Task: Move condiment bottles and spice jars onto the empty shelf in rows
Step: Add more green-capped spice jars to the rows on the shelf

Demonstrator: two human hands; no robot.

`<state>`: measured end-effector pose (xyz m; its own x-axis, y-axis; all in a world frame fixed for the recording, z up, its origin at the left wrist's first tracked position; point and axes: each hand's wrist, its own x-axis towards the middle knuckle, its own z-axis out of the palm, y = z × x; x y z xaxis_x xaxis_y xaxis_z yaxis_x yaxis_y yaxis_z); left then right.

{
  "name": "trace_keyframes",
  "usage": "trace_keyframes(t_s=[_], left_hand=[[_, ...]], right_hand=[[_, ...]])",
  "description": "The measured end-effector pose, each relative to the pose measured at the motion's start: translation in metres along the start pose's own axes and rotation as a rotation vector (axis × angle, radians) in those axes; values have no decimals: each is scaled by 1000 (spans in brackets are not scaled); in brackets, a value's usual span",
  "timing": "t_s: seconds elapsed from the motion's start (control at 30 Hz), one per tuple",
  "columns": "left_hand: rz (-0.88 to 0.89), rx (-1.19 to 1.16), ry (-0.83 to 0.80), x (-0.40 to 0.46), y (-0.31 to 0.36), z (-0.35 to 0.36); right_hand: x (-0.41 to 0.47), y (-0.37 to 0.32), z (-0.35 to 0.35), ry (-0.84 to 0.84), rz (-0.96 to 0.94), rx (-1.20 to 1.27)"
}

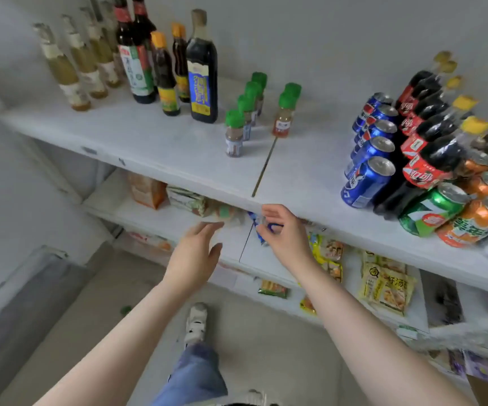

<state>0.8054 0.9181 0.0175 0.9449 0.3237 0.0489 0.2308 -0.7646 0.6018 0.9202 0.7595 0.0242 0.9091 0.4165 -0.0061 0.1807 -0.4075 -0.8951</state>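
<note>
On the top white shelf (160,148) stand rows of pale yellow bottles (61,65), dark sauce bottles (201,68) and several green-capped spice jars (234,133), with one more jar row (285,115) to their right. Both my hands reach under that shelf, toward the lower shelf (266,256). My right hand (283,230) curls around a small item with a blue and white label (258,230); what it is stays blurred. My left hand (198,247) hovers open beside it, holding nothing. Further items sit in shadow behind my hands.
Blue cans (368,159), cola bottles (430,136) and green and orange cans (453,218) crowd the top shelf's right end. Snack packets (386,285) lie on the lower shelves. An orange packet (146,189) stands at the left. My shoe (196,322) is on the floor below.
</note>
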Motion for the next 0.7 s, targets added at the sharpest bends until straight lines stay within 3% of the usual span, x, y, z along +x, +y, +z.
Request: trace_keyframes(t_s=[0.43,0.7], left_hand=[[-555,96,-24,-225,-145,-7],[-757,78,-129,-325,-237,-41]], right_hand=[[-123,13,167,-578,-171,-494],[-176,9,296,-746,-160,-730]])
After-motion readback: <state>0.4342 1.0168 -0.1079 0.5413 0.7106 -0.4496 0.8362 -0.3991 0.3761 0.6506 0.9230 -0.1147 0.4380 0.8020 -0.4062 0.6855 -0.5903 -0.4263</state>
